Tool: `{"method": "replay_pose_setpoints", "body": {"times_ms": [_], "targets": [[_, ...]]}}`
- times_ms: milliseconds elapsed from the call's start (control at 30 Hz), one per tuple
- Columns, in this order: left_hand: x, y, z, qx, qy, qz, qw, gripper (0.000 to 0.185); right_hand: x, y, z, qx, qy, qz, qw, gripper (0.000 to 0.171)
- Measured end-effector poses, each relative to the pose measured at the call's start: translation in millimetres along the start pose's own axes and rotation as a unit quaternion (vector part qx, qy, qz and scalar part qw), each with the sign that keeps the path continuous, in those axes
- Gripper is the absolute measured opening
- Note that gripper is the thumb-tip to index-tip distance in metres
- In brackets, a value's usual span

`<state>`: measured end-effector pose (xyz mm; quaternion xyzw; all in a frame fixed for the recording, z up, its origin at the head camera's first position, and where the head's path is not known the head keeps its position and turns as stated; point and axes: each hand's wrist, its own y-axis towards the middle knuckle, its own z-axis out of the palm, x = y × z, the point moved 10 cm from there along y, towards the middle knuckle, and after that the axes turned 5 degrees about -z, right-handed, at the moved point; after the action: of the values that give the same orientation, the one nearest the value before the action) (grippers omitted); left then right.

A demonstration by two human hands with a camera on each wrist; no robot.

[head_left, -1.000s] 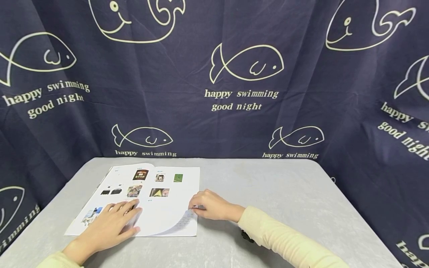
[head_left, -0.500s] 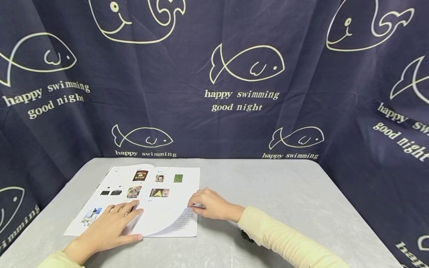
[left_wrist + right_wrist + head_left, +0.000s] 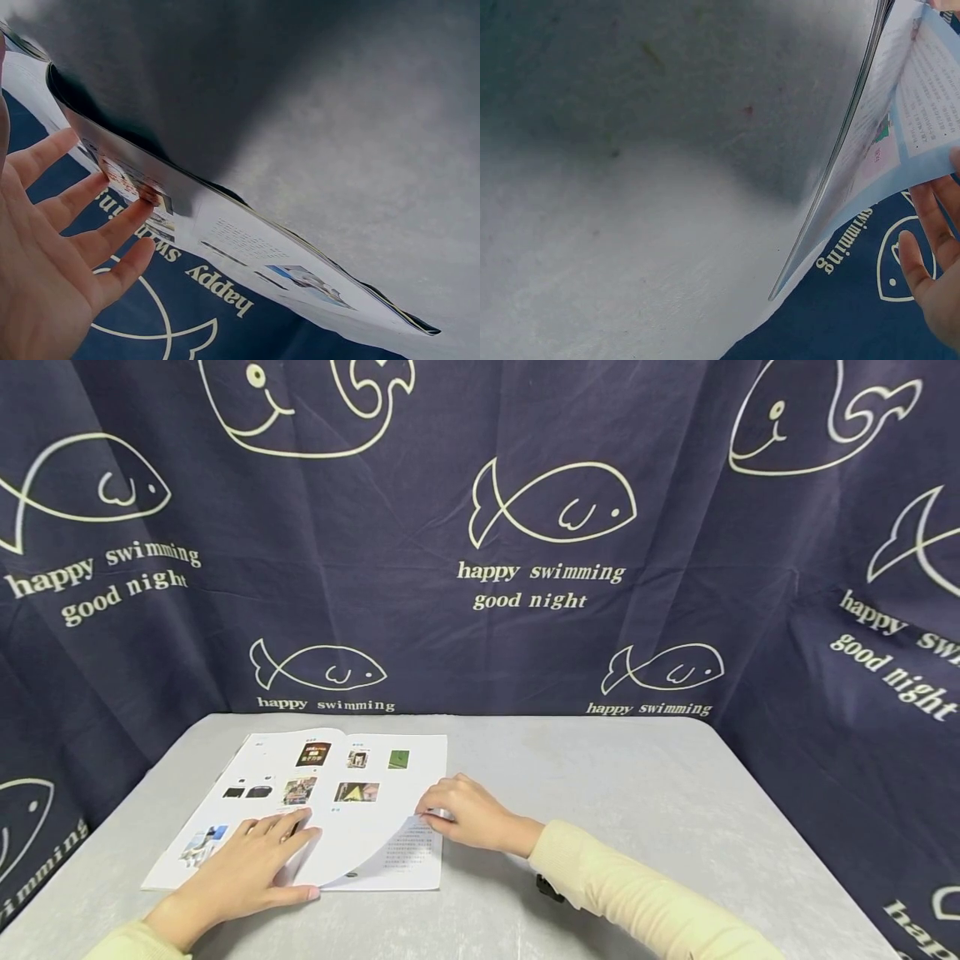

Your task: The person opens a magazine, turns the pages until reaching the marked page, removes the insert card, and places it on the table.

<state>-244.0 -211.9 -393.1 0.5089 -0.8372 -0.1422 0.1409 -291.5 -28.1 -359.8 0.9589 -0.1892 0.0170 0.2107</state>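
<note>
An open magazine (image 3: 412,777) with small colour pictures lies on the left half of the table. My left hand (image 3: 240,868) rests on its left page, fingers spread and thumb near the bottom edge by the fold. At the right edge, my right hand (image 3: 468,817) pinches the margin of the right page (image 3: 375,835) between thumb and fingers. The lower corner of that page curls up, baring printed text on the page beneath. In the left wrist view the fingertips of the left hand (image 3: 67,247) touch the paper. The right wrist view shows the raised page (image 3: 930,112) beside my right hand (image 3: 937,277).
The grey table (image 3: 600,777) extends to the right of the magazine. A dark blue curtain (image 3: 420,635) with fish drawings and lettering surrounds the table at the back and sides. A small dark device (image 3: 550,888) sits under the right wrist.
My right hand has moved slightly up and left with the page margin, and the curl has widened, showing more text beneath. The left thumb has shifted a little to the right.
</note>
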Motion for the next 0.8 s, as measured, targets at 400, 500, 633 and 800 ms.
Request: {"method": "replay_pose_setpoints", "body": {"times_ms": [400, 500, 633, 800], "targets": [[-0.7, 1.7, -0.6, 0.010, 0.000, -0.011, 0.9999, 0.071, 0.7, 0.6, -4.1, -0.008, -0.014, 0.012, 1.000, 0.012], [0.2, 1.9, 0.7, 0.020, 0.000, -0.017, 0.9996, 0.069, 2.3, 0.8, -6.5, -0.015, -0.017, 0.006, 1.000, 0.011], [1.0, 1.6, 1.4, 0.026, -0.004, -0.021, 0.9994, 0.067, 3.2, 0.1, -8.4, -0.023, -0.019, 0.001, 1.000, 0.010], [1.5, 0.1, 1.7, 0.021, -0.010, -0.017, 0.9996, 0.062, 2.2, -0.6, -7.2, -0.017, -0.019, 0.008, 1.000, 0.010]]}}
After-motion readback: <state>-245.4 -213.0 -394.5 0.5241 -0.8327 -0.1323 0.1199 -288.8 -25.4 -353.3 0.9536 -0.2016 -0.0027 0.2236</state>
